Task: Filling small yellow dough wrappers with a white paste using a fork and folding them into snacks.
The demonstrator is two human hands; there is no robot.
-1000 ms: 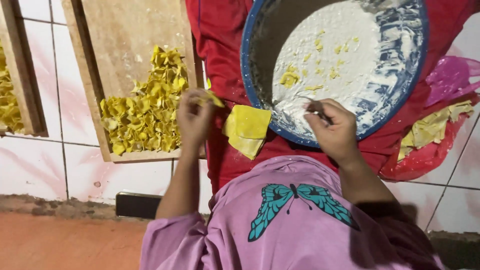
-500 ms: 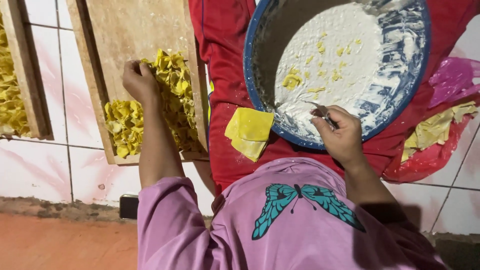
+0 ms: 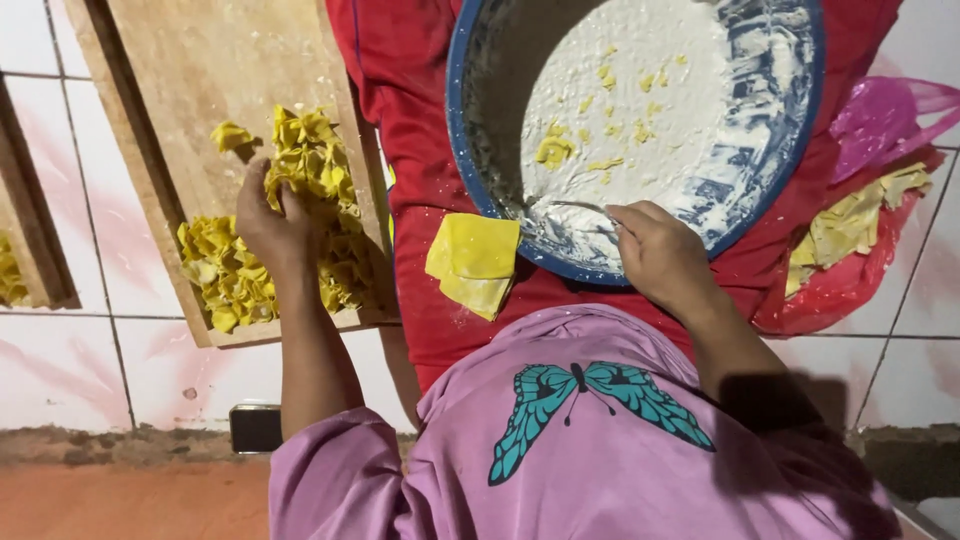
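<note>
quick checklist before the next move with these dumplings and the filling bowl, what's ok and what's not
1. Left hand rests on the pile of folded yellow dumplings on the wooden board: ok.
2. Left hand free of a dumpling: cannot tell, fingers hidden in the pile.
3. Right hand holds a thin utensil in the blue bowl: ok.
4. White filling left in the bowl: ok.
5. Flat yellow wrappers lie on the red cloth beside the bowl: ok.
6. Bare room on the board for more: ok.
</note>
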